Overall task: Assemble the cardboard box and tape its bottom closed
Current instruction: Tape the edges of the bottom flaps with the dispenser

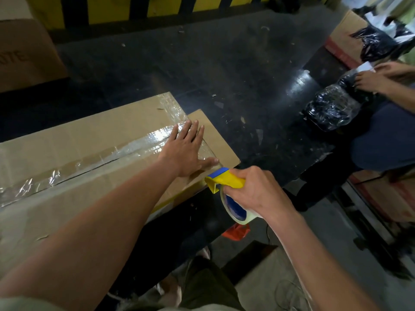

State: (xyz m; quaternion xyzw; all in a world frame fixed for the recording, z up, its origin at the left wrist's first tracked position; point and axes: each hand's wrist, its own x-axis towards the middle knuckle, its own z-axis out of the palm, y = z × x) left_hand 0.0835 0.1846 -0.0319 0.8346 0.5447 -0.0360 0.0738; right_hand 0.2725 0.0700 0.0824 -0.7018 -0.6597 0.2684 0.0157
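A large brown cardboard box (pixel 74 135) lies on a dark table, its flaps up and joined by strips of clear tape (pixel 116 151) along the centre seam. My left hand (pixel 187 151) lies flat with fingers spread on the taped seam near the box's right end. My right hand (pixel 253 191) grips a yellow and blue tape dispenser (pixel 224 179) with a roll of clear tape (pixel 238 212), held at the box's near right corner. A flat cardboard flap (pixel 215 135) sticks out beyond the box's right end.
The dark glossy table (pixel 235 75) carries small scraps. Another person's hands (pixel 372 79) handle black wrapped bundles (pixel 332 108) at the right. A second cardboard box (pixel 24 55) stands at the far left. A yellow and black striped barrier (pixel 139 5) runs behind. A red scrap (pixel 237 232) lies below the table edge.
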